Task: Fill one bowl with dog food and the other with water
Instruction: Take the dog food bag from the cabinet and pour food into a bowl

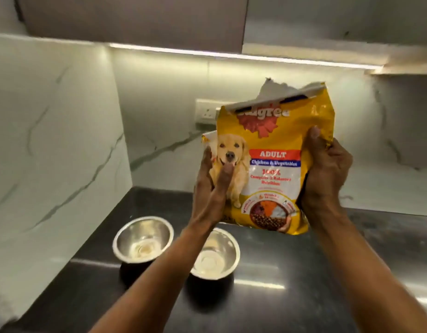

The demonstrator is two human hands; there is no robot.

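Observation:
A yellow dog food bag [272, 140] with a torn-open top is held upright in the air above the dark counter. My left hand [212, 188] grips its left edge, thumb across the printed dog. My right hand [325, 169] clasps the bag's right side, fingers wrapped behind it. Two steel bowls stand on the counter below. The left bowl [143, 239] looks empty and shiny. The right bowl [217, 255] also looks empty, and my left forearm crosses over part of its rim.
The dark glossy counter [303, 272] runs to the right and toward me. White marble walls close in the left side and the back. A wall socket [207, 112] sits behind the bag. Cabinets with a light strip hang overhead.

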